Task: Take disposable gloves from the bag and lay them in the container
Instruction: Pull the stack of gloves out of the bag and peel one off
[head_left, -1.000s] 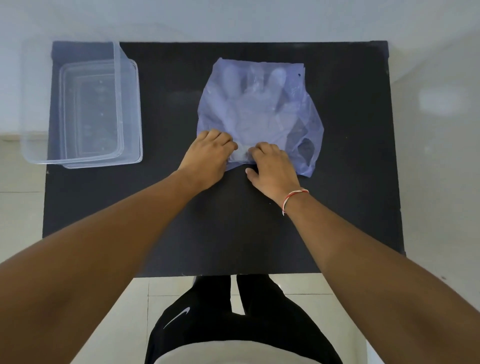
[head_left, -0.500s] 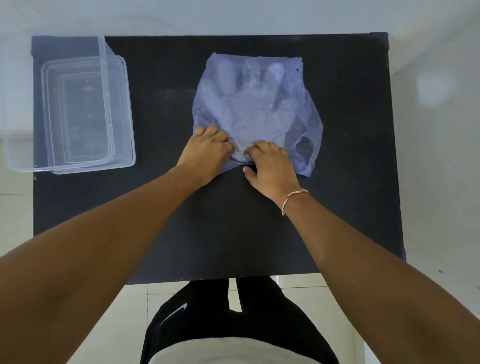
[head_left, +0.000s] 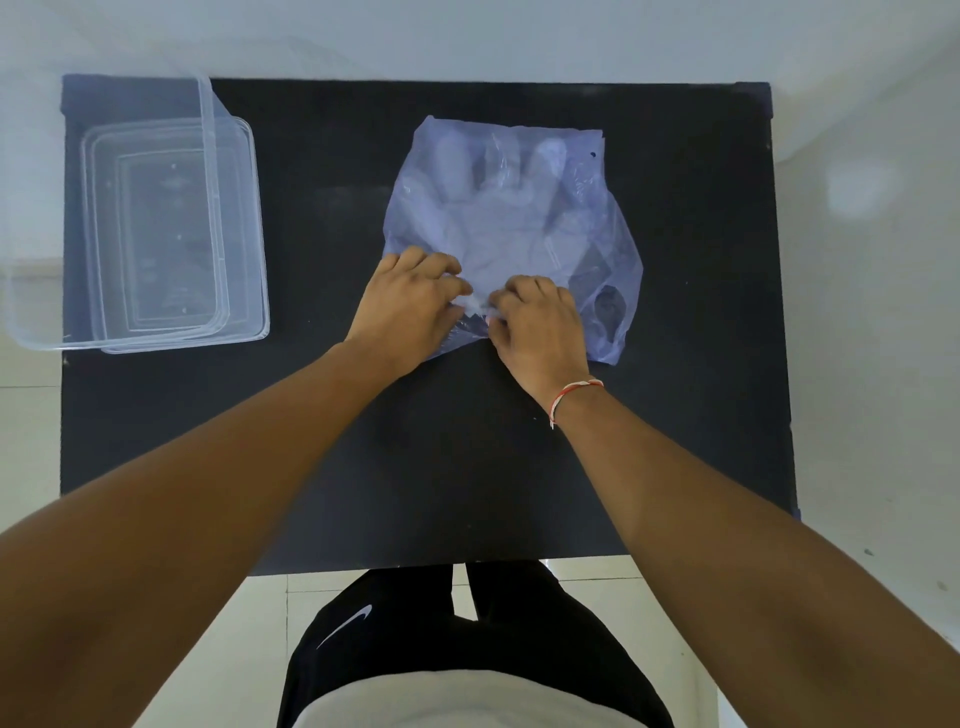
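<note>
Soft even daylight, wide-angle edge bending, slightly hazy detail.

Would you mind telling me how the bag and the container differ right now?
The bag is soft, wrinkled, bluish film lying flat mid-table; the container is a rigid, colourless box at the table's far left corner. The bag holds gloves and both hands, left and right, pinch its near edge; the container looks empty and is untouched. Both are see-through plastic on the black table.
</note>
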